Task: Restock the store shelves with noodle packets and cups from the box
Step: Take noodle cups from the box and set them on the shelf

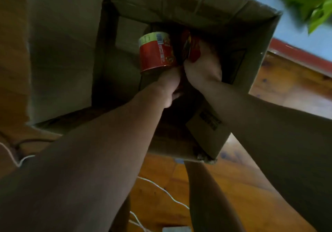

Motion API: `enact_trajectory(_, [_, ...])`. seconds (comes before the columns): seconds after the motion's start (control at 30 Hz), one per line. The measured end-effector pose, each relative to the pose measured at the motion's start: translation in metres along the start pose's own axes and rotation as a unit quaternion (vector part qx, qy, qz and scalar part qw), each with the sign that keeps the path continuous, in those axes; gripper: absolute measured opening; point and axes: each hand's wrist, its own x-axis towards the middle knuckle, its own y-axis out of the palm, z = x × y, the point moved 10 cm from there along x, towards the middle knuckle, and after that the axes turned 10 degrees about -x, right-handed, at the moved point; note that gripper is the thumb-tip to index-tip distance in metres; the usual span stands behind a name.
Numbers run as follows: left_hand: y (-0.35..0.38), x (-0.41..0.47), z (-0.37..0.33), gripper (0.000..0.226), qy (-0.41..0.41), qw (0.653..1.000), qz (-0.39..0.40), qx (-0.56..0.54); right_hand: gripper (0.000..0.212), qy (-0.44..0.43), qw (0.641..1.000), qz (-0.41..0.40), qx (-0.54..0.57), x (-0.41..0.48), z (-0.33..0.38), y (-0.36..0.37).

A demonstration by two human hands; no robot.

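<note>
Both my arms reach down into a large open cardboard box (pixel 258 55). My left hand (pixel 168 88) grips the lower end of a red noodle cup (pixel 156 52) with a pale green band and a barcode, lying on its side. My right hand (pixel 203 68) holds a second red cup (pixel 190 46) just to the right of the first; its dark lid faces left and my fingers hide much of it. The two cups touch. The box's bottom around them is dark.
The box stands on a wooden floor (pixel 179 183). Its flaps (pixel 61 52) open out to the left and front. A white cord (pixel 161 188) trails over the floor below. Green leaves (pixel 312 3) hang at the top right, by a blue wall with a red skirting.
</note>
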Motion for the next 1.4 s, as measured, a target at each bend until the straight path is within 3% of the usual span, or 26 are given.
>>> enact_trajectory(0.13, [0.025, 0.03, 0.017, 0.028, -0.046, 0.992, 0.029, -0.118, 0.064, -0.04, 0.998, -0.01, -0.054, 0.035, 0.001, 0.013])
enact_trajectory(0.27, [0.039, 0.048, 0.021, 0.043, -0.061, 0.975, 0.041, -0.211, 0.066, -0.032, 0.996, 0.008, -0.081, 0.052, -0.006, 0.023])
enact_trajectory(0.47, [0.035, 0.053, 0.015, 0.043, -0.05, 0.971, 0.044, -0.23, 0.067, -0.013, 0.991, 0.005, -0.132, 0.054, -0.01, 0.027])
enact_trajectory(0.6, [0.01, 0.035, 0.027, 0.025, -0.053, 0.967, 0.036, -0.247, 0.056, -0.047, 0.985, 0.012, -0.164, 0.027, -0.002, 0.036])
enact_trajectory(0.67, [-0.003, 0.024, 0.033, 0.019, -0.045, 0.963, 0.02, -0.266, 0.058, -0.046, 0.99, 0.018, -0.128, 0.011, 0.0, 0.037])
enact_trajectory(0.8, [-0.019, -0.012, 0.046, 0.037, -0.05, 0.955, -0.019, -0.293, 0.065, -0.027, 0.995, 0.052, -0.075, -0.022, 0.006, 0.027])
enact_trajectory(0.93, [-0.03, -0.062, 0.03, 0.034, 0.0, 0.947, -0.037, -0.318, 0.063, -0.062, 0.996, 0.061, -0.03, -0.058, 0.027, -0.001])
enact_trajectory(1.03, [-0.038, -0.105, 0.012, 0.025, 0.057, 0.951, -0.035, -0.303, 0.058, -0.08, 0.994, 0.072, 0.014, -0.084, 0.041, -0.026])
enact_trajectory(1.23, [-0.043, -0.206, -0.009, 0.04, 0.145, 0.965, -0.055, -0.21, 0.054, -0.051, 0.991, 0.079, 0.1, -0.158, 0.046, -0.089])
enact_trajectory(1.33, [-0.031, -0.262, -0.018, 0.016, 0.176, 0.974, -0.058, -0.127, 0.048, -0.027, 0.986, 0.064, 0.151, -0.203, 0.042, -0.125])
enact_trajectory(1.4, [-0.019, -0.297, -0.025, 0.013, 0.199, 0.977, -0.041, -0.072, 0.045, -0.015, 0.983, 0.047, 0.174, -0.232, 0.035, -0.15])
